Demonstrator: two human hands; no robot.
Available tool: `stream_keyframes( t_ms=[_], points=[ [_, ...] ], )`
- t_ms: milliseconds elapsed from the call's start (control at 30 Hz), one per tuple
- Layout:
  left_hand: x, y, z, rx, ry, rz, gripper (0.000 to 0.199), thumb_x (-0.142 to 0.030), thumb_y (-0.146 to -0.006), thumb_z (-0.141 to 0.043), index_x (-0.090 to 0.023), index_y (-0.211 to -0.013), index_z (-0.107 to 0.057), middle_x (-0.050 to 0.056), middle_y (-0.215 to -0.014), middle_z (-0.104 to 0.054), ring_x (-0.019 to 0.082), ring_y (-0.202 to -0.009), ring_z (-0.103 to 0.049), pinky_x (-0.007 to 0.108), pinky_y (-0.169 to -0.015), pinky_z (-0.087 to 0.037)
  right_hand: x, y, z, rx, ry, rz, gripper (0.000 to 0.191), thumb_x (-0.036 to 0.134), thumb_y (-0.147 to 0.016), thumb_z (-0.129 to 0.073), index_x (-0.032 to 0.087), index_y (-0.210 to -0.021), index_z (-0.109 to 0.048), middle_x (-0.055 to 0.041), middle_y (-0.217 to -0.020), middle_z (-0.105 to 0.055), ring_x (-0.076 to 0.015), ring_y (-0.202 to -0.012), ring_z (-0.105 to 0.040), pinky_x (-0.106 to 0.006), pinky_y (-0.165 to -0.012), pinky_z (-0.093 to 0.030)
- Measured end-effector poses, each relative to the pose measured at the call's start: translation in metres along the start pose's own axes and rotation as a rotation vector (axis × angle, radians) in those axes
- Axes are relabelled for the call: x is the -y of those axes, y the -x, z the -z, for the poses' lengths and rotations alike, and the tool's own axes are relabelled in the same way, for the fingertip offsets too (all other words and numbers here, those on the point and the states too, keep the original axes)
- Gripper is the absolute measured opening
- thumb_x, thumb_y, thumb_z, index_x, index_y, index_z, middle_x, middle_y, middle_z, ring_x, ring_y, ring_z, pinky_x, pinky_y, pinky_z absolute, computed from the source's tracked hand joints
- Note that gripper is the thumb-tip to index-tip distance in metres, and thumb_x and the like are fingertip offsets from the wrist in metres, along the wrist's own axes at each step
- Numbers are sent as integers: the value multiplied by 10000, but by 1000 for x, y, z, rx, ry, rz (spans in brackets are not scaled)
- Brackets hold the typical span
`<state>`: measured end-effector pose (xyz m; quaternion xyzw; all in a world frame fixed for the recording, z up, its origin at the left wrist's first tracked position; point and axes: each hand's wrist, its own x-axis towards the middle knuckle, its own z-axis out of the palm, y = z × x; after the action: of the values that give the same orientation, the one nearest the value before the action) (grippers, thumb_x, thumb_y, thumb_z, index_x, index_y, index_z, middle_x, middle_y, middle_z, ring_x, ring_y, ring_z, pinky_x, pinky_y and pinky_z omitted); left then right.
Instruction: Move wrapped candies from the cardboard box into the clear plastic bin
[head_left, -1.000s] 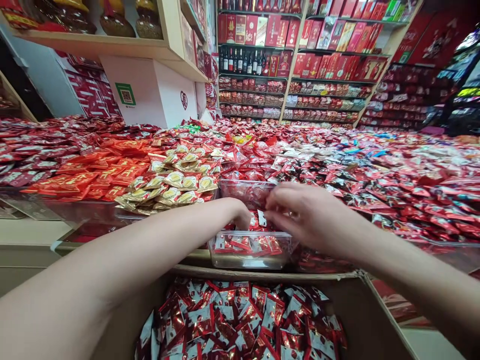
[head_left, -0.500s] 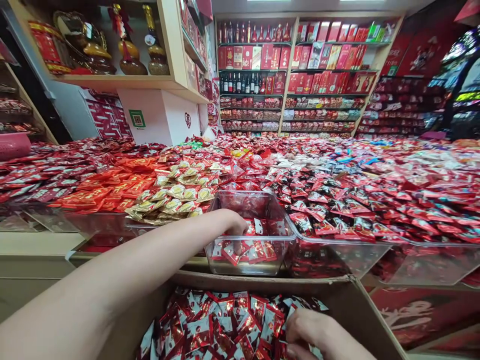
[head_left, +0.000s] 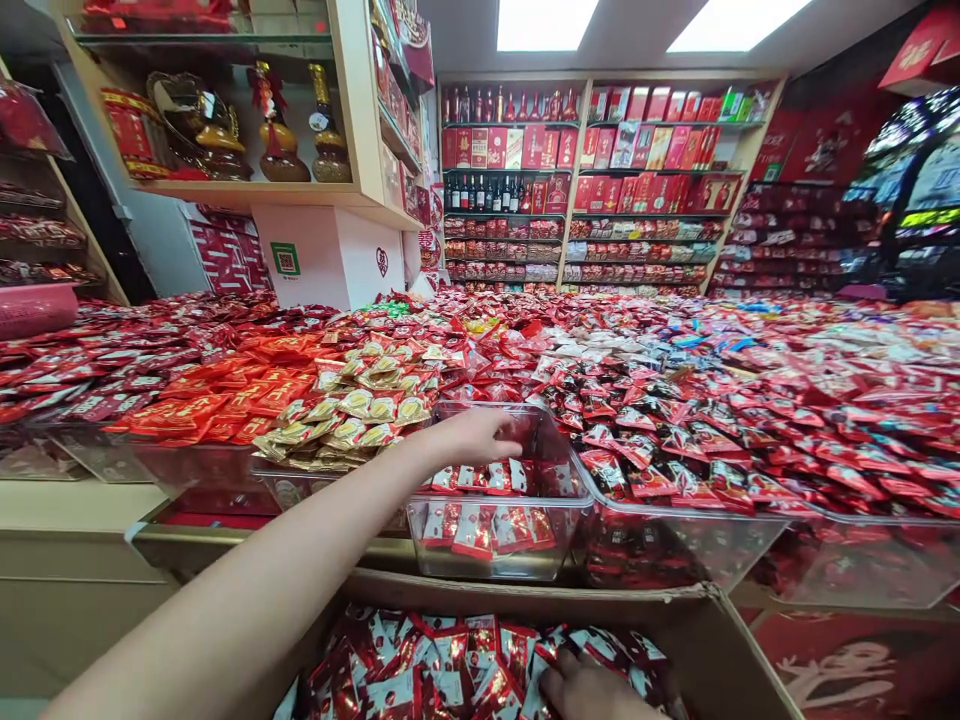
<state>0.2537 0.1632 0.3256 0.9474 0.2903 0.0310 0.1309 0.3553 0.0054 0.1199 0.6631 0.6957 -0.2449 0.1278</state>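
My left hand is over a clear plastic bin, its fingers loosely bent and apart with nothing seen in them. Small red-and-white wrapped packets lie inside the bin, visible through its front wall. Below, a brown cardboard box holds a heap of the same kind of packets. Among these, at the box's right, is my right hand. Its fingertips are down between packets and partly hidden, so whether they grip one is unclear.
Gold-and-red packets and orange-red packets fill bins to the left. Black-and-red packets are heaped to the right. A wooden cabinet overhangs the counter at left, and shelves of bottles and boxes line the back.
My left hand has risen from the packets inside the bin to above them. My right hand has moved slightly left and deeper into the box's packets. The view has tilted up.
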Motion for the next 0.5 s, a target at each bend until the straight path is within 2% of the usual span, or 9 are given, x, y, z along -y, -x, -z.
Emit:
stream_keyframes(
  t_ms=[100, 133, 167, 200, 233, 300, 400, 433, 500],
  points=[
    [-10, 56, -11, -274, 83, -145, 256, -239, -863, -335, -189, -1041, -511, 53, -964, -604, 138, -819, -543, 267, -764, -416, 1, -5, -12, 24, -20, -4, 452, 88, -727, -408, 103, -1168, -506, -247, -1149, -539, -368, -952, -580, -448, -726, -479],
    [-10, 77, -24, -454, 147, -310, 198, -207, -843, -376, -178, -974, -522, 45, -857, -610, 130, -739, -545, 252, -701, -423, 0, -4, -15, 37, -27, 11, 432, 99, -724, -419, 99, -1143, -523, -241, -1117, -563, -363, -937, -589, -434, -726, -477],
    [-9, 98, -41, -539, 191, -450, 143, -161, -813, -426, -183, -910, -528, 22, -752, -600, 120, -671, -534, 236, -648, -419, -1, -2, -17, 46, -35, 35, 402, 119, -717, -443, 109, -1104, -549, -223, -1081, -591, -354, -932, -593, -410, -728, -473],
    [-5, 117, -61, -542, 188, -540, 165, -112, -782, -450, -178, -912, -528, 13, -686, -589, 118, -619, -521, 229, -598, -408, -3, 0, -18, 43, -44, 68, 370, 137, -701, -473, 128, -1055, -578, -197, -1040, -619, -337, -924, -599, -378, -727, -468],
    [0, 134, -81, -449, 153, -562, 173, -88, -763, -456, -177, -887, -537, 9, -639, -582, 122, -580, -508, 232, -552, -391, -5, 2, -18, 32, -49, 99, 331, 142, -676, -498, 147, -989, -607, -169, -993, -644, -315, -911, -605, -343, -716, -460],
    [12, 157, -121, -169, 115, -585, 172, -99, -762, -463, -189, -861, -573, 20, -639, -609, 135, -575, -525, 236, -515, -383, -7, 8, -14, -15, -79, 129, 247, 117, -612, -530, 168, -829, -636, -120, -899, -670, -270, -846, -614, -291, -655, -433],
    [23, 169, -158, -19, 323, -320, 234, -140, -787, -475, -203, -985, -583, 61, -849, -647, 165, -772, -577, 260, -681, -450, -4, 21, 0, -138, -315, 149, 87, 137, -609, -560, 166, -683, -594, -45, -745, -647, -182, -707, -572, -250, -584, -375],
    [22, 169, -164, -1, 455, -203, 280, -172, -795, -491, -207, -1066, -552, 78, -967, -630, 177, -865, -570, 289, -763, -450, -1, 27, 6, -179, -463, 168, 45, 179, -636, -573, 165, -679, -571, -20, -696, -618, -151, -664, -542, -239, -572, -362],
    [16, 163, -167, 68, 792, 5, 457, -246, -780, -557, -213, -1217, -431, 101, -1150, -554, 193, -998, -533, 335, -859, -425, 9, 36, 19, -225, -807, 217, 137, 285, -691, -582, 164, -693, -517, 26, -604, -537, -101, -574, -471, -217, -535, -342]
  ],
)
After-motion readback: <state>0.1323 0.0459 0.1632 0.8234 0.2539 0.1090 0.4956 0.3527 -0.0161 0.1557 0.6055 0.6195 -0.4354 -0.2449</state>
